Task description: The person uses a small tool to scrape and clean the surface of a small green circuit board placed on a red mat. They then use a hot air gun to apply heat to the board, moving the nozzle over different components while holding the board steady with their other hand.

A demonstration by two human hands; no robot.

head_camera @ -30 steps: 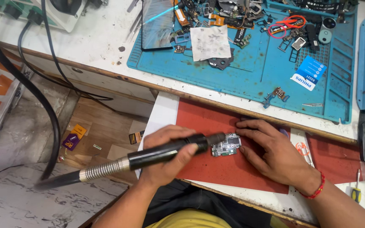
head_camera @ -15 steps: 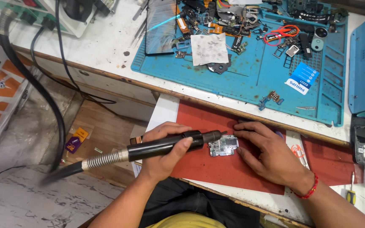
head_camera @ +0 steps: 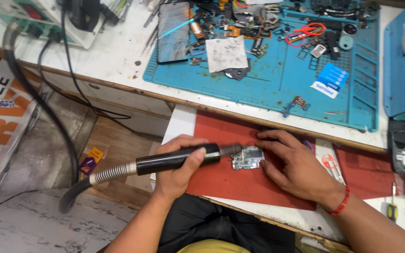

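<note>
My left hand [head_camera: 176, 164] grips a black hot-air wand [head_camera: 174, 159] with a metal coil hose; its nozzle points right at a small circuit board [head_camera: 247, 157]. The board lies flat on a red mat [head_camera: 240, 180]. My right hand [head_camera: 296, 164], with a red thread at the wrist, rests palm down on the mat, its fingers pressing the board's right edge.
A blue work mat [head_camera: 277, 79] behind holds a dark phone screen [head_camera: 173, 33], a paper scrap, red-handled scissors [head_camera: 305, 32] and several small parts. A white station box [head_camera: 48, 18] with thick cables stands far left. A screwdriver [head_camera: 392, 208] lies at the right.
The view has shifted slightly. Both hands stay in place, the wand's nozzle still at the board and the right fingers still holding it.
</note>
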